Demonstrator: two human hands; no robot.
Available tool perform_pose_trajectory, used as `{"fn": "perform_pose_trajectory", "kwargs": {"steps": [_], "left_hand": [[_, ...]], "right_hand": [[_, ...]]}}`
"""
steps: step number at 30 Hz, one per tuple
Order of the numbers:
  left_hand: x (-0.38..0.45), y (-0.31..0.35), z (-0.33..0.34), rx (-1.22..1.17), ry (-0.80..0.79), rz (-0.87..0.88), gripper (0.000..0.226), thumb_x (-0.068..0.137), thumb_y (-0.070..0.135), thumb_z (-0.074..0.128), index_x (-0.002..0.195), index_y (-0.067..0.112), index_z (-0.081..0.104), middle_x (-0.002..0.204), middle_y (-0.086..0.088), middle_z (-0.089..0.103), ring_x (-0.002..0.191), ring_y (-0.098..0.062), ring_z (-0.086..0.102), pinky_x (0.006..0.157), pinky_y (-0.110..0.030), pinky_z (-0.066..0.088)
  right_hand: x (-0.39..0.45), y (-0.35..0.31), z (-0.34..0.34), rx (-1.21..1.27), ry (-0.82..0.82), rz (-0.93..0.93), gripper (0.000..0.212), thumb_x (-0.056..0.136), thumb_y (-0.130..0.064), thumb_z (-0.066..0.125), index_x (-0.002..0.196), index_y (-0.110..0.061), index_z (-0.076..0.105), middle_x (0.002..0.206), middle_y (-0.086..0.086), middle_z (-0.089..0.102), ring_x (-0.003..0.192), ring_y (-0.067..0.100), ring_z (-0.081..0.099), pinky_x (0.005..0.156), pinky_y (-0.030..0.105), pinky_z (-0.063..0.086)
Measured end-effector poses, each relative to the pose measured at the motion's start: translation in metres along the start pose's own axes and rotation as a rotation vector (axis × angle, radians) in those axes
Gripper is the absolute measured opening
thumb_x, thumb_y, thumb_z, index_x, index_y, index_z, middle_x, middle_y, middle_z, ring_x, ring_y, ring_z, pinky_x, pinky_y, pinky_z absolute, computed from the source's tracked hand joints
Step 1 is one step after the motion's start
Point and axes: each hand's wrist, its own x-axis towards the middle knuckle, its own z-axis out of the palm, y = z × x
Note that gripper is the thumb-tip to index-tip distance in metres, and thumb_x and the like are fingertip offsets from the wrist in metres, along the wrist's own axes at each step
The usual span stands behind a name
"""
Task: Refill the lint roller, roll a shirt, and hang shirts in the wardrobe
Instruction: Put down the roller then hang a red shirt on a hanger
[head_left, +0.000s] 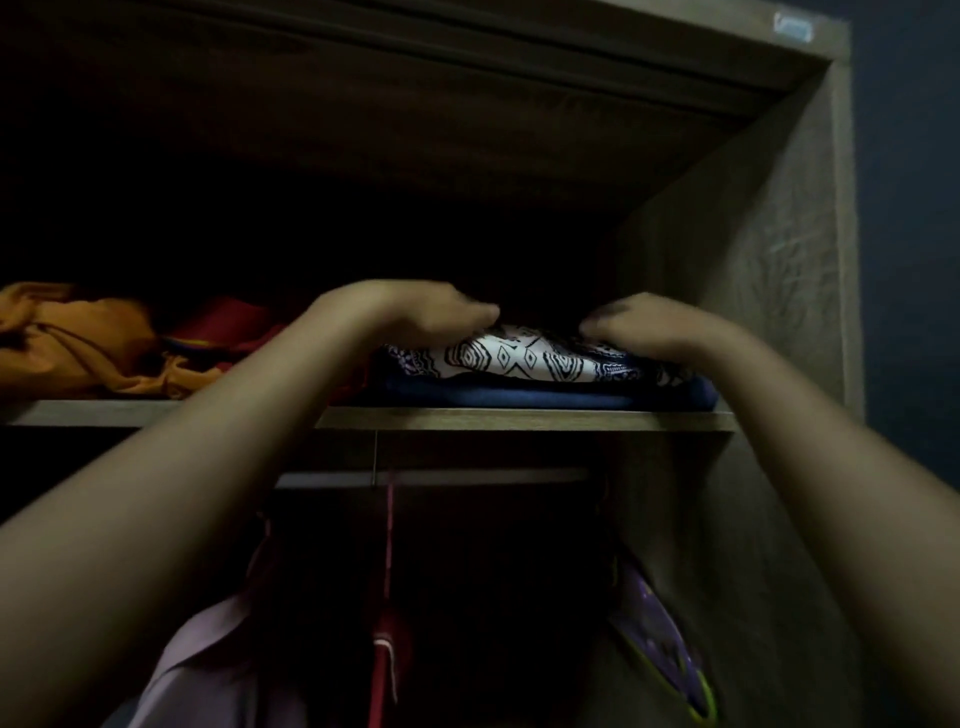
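Shirts fill a dim wooden wardrobe (769, 249). A folded black-and-white patterned shirt (524, 356) lies on top of a folded navy garment (519, 395) at the right end of the upper shelf (519, 418). Both bare arms reach up to it. The left hand (415, 312) and the right hand (639, 322) rest on top of the patterned shirt, palms down; motion blur hides whether the fingers grip the cloth. An orange garment (78, 338) lies crumpled at the shelf's left end. Below the shelf, a lilac shirt (208, 660) and a purple garment (660, 639) hang from the rail (467, 477).
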Motion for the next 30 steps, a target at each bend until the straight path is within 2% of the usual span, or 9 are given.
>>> {"fn": "perform_pose_trajectory", "kwargs": {"steps": [3,6,11,14,16,19,22,25,30], "left_hand": [[0.007,-0.001,0.018,0.12,-0.013,-0.042,0.062,0.098,0.055,0.025,0.145,0.017,0.04,0.152,-0.007,0.037,0.14,-0.025,0.033,0.115,-0.039,0.024],[0.008,-0.002,0.021,0.153,0.098,-0.007,0.061,0.098,0.057,0.026,0.144,0.02,0.041,0.151,-0.007,0.039,0.139,-0.026,0.034,0.115,-0.039,0.026],[0.019,-0.001,0.024,0.205,0.235,0.023,0.053,0.1,0.05,0.026,0.145,0.024,0.036,0.152,-0.009,0.036,0.143,-0.028,0.025,0.118,-0.049,0.017],[0.023,-0.003,0.028,0.21,0.169,-0.008,0.053,0.102,0.046,0.022,0.145,0.019,0.036,0.154,-0.01,0.032,0.144,-0.028,0.023,0.118,-0.046,0.016],[0.025,-0.008,0.027,0.167,0.07,-0.05,0.058,0.101,0.051,0.02,0.144,0.018,0.039,0.153,-0.01,0.035,0.14,-0.028,0.032,0.116,-0.042,0.021],[0.025,-0.011,0.025,0.048,-0.06,-0.11,0.061,0.098,0.058,0.021,0.141,0.023,0.046,0.148,-0.007,0.043,0.132,-0.026,0.042,0.111,-0.04,0.025],[0.028,-0.007,0.027,0.183,0.045,-0.098,0.053,0.098,0.054,0.03,0.132,0.02,0.053,0.137,-0.01,0.052,0.12,-0.026,0.051,0.104,-0.039,0.035],[0.025,0.003,0.032,0.284,0.232,-0.002,0.043,0.099,0.045,0.038,0.129,0.019,0.054,0.128,-0.011,0.058,0.113,-0.028,0.055,0.097,-0.039,0.042],[0.009,0.0,0.032,0.082,-0.036,-0.055,0.06,0.098,0.056,0.024,0.145,0.022,0.04,0.153,-0.005,0.036,0.138,-0.024,0.035,0.114,-0.038,0.021]], "right_hand": [[0.014,-0.001,0.01,-0.192,-0.088,0.077,0.042,0.096,-0.035,0.052,0.133,-0.015,0.055,0.135,0.006,0.055,0.119,0.026,0.054,0.095,0.031,0.045],[0.018,-0.001,0.012,-0.206,0.086,0.033,0.034,0.094,-0.024,0.055,0.127,-0.018,0.062,0.129,0.006,0.061,0.117,0.025,0.056,0.087,0.026,0.044],[0.029,0.013,0.022,-0.188,0.319,0.112,0.033,0.09,-0.011,0.055,0.122,-0.015,0.061,0.123,0.017,0.06,0.11,0.036,0.059,0.09,0.039,0.052],[0.024,0.012,0.026,-0.313,0.369,0.148,0.03,0.092,-0.014,0.054,0.121,-0.007,0.057,0.122,0.021,0.058,0.111,0.04,0.057,0.086,0.04,0.048],[0.02,0.007,0.027,-0.26,0.457,-0.012,0.031,0.092,-0.021,0.055,0.122,-0.013,0.06,0.121,0.017,0.062,0.11,0.037,0.059,0.087,0.04,0.048],[0.009,0.001,0.03,-0.024,0.153,-0.198,0.041,0.096,-0.05,0.043,0.124,-0.027,0.062,0.125,0.003,0.064,0.114,0.024,0.057,0.089,0.031,0.044],[-0.001,-0.002,0.029,0.007,-0.164,-0.139,0.057,0.096,-0.059,0.029,0.138,-0.027,0.05,0.141,0.003,0.05,0.127,0.022,0.047,0.096,0.027,0.033],[-0.002,-0.004,0.026,-0.038,-0.237,-0.081,0.061,0.095,-0.062,0.023,0.144,-0.03,0.04,0.146,0.002,0.044,0.13,0.021,0.043,0.095,0.026,0.026],[0.004,-0.004,0.028,0.04,-0.299,-0.051,0.071,0.085,-0.076,0.028,0.138,-0.032,0.048,0.14,0.0,0.05,0.122,0.019,0.049,0.111,0.038,0.029]]}}
